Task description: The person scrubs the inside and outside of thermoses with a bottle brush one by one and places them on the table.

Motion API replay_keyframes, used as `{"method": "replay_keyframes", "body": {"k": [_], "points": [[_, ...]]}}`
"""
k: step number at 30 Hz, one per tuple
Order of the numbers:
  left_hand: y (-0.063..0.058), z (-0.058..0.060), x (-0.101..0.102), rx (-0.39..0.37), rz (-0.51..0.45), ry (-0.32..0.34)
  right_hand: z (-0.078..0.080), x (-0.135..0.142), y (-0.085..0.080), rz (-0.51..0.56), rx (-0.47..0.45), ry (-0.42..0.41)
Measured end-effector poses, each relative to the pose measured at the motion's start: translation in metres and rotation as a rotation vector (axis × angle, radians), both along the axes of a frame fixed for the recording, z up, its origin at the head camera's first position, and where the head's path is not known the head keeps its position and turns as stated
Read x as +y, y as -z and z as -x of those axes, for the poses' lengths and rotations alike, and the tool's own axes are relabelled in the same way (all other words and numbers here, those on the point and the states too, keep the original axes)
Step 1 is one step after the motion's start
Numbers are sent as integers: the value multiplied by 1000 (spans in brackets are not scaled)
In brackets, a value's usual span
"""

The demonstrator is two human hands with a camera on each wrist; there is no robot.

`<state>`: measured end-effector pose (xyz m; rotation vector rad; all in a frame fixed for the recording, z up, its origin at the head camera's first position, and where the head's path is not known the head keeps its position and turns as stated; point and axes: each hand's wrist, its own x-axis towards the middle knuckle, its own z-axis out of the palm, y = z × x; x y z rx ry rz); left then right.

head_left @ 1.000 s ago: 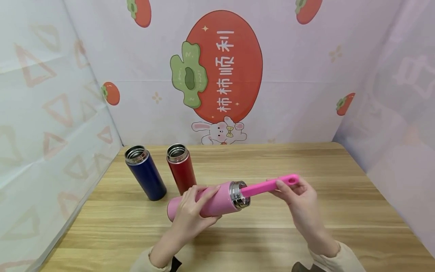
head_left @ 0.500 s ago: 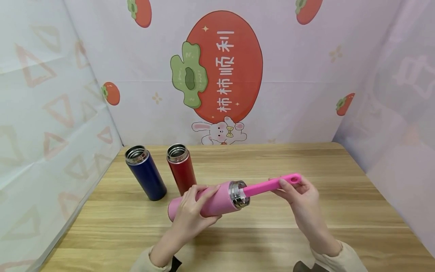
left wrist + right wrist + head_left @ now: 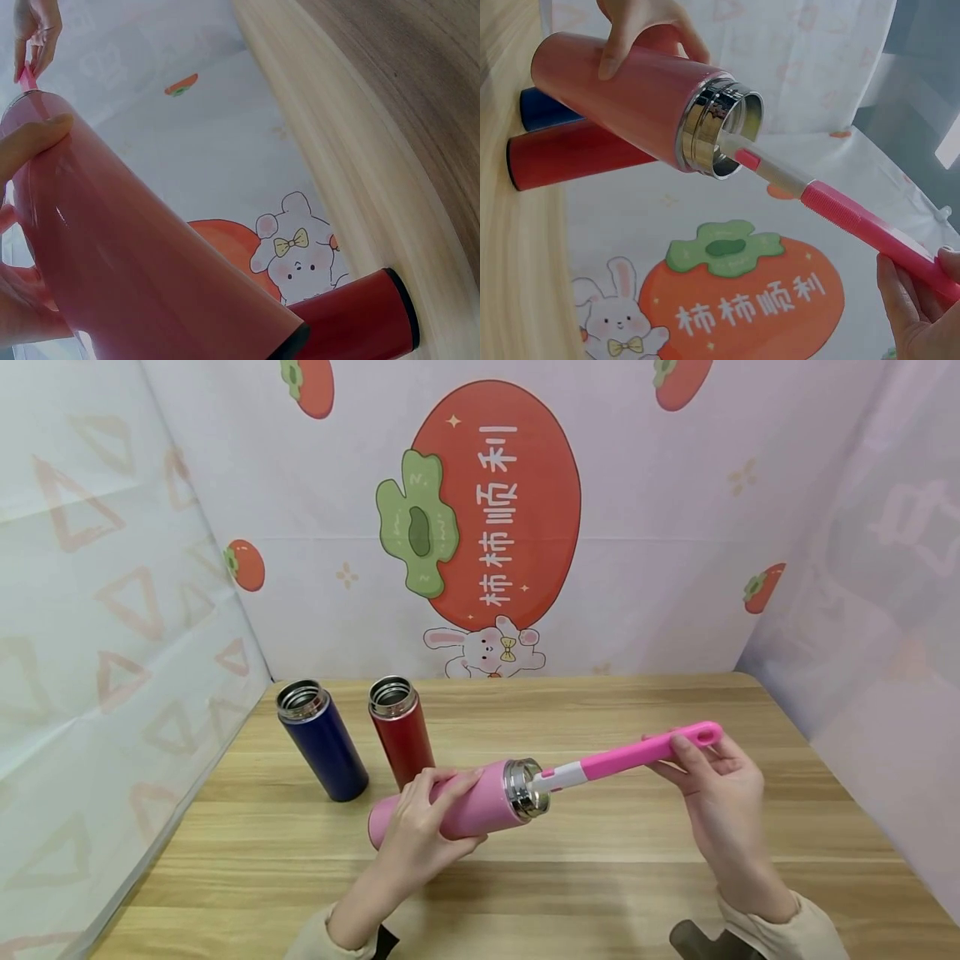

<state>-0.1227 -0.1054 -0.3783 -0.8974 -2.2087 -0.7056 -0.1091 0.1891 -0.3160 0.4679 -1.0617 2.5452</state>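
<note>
My left hand grips a pink thermos bottle round its body. The bottle lies tilted, its steel mouth turned to the right and uncapped. Between thumb and fingers, my right hand pinches the pink handle of a brush-like tool near its end with the hole. The tool's white neck enters the bottle's mouth; its head is hidden inside. In the left wrist view the pink bottle fills the near side, with my left thumb along it.
A blue bottle and a red bottle stand uncapped on the wooden table, left of and behind the pink one. A printed cloth backdrop rises behind the table and along both sides.
My right hand has moved right and slightly up, drawing the tool partly out, so its white neck now shows. The left hand and pink bottle have stayed almost still.
</note>
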Motion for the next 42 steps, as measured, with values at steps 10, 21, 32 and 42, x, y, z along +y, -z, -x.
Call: {"method": "replay_keyframes", "body": {"k": [10, 21, 32, 42], "points": [[-1, 1, -4, 12, 8, -6, -1, 19, -7, 83, 47, 48], [-1, 2, -9, 14, 15, -6, -3, 32, -12, 104, 34, 95], [-2, 2, -5, 35, 21, -10, 0, 33, -12, 133, -29, 101], [-3, 1, -3, 54, 8, -34, 3, 17, -8, 99, -108, 151]]}}
